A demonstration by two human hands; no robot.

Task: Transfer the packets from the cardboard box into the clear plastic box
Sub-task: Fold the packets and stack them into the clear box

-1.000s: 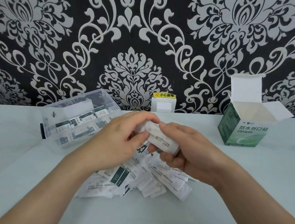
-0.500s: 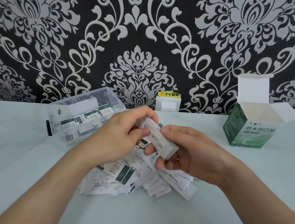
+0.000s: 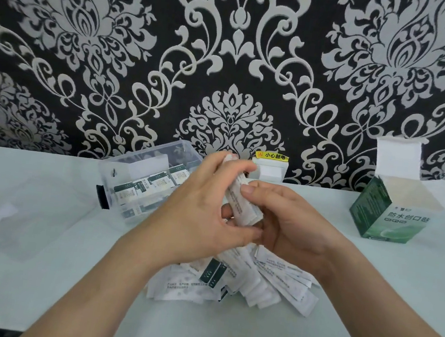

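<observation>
Above the table's middle, my left hand (image 3: 199, 207) and my right hand (image 3: 290, 224) together grip a stack of white packets (image 3: 242, 204), tilted nearly upright. A loose pile of packets (image 3: 258, 282) lies on the table under my hands. The clear plastic box (image 3: 120, 172) stands behind my left hand, open, with several packets inside. The green cardboard box (image 3: 386, 219) stands at the right with its flaps open; its inside is hidden from this angle.
The clear lid (image 3: 22, 211) lies flat on the pale table at the left. A white socket with a yellow label (image 3: 270, 168) sits on the patterned wall behind my hands. The table's front edge runs along the bottom.
The stack in my hands has turned from lying nearly flat to standing more upright and has risen slightly. My left fingers have shifted to its upper end.
</observation>
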